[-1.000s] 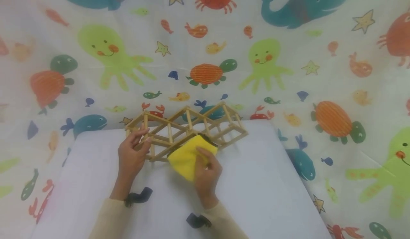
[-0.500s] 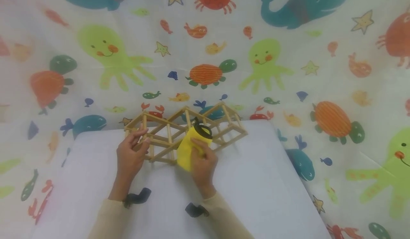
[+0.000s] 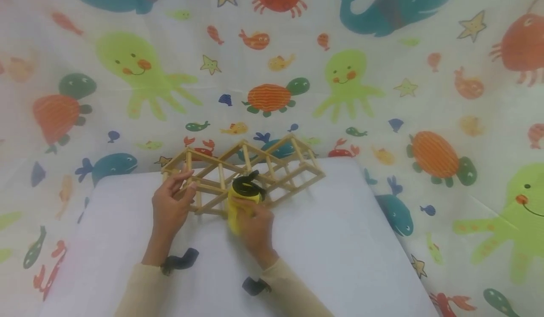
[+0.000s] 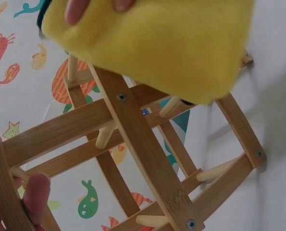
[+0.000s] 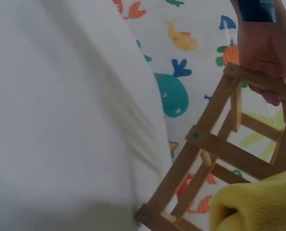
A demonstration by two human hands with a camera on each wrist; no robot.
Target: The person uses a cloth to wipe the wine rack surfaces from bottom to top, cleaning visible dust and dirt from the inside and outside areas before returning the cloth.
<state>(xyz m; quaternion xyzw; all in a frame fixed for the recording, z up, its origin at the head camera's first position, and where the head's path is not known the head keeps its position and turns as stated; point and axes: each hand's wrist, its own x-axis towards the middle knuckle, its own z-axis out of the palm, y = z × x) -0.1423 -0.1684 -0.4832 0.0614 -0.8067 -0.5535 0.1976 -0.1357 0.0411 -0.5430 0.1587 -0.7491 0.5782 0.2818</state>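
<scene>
A slatted wooden rack [image 4: 134, 134], with crossed bars, round dowels and metal rivets, stands at the back of the white table. My left hand [image 3: 170, 209] grips its left end; in the left wrist view a thumb and fingers wrap the end slat. Gathered in my right hand [image 3: 258, 232] is a yellow cloth [image 3: 233, 213] with a black edge, its fingers pinching the fabric. The cloth sits against the rack's front bars, left of the middle, and hides part of them. The left wrist view has the cloth [image 4: 171, 53] spread across the rack's upper bars.
The white table [image 3: 340, 251] reaches back to a curtain [image 3: 297, 38] printed with sea animals, close behind the rack. Black pieces [image 3: 182, 261] sit beside both wrists.
My right hand has moved left along the rack with the yellow cloth, which has bunched up and shows more of its black edge. My left hand keeps its grip on the rack.
</scene>
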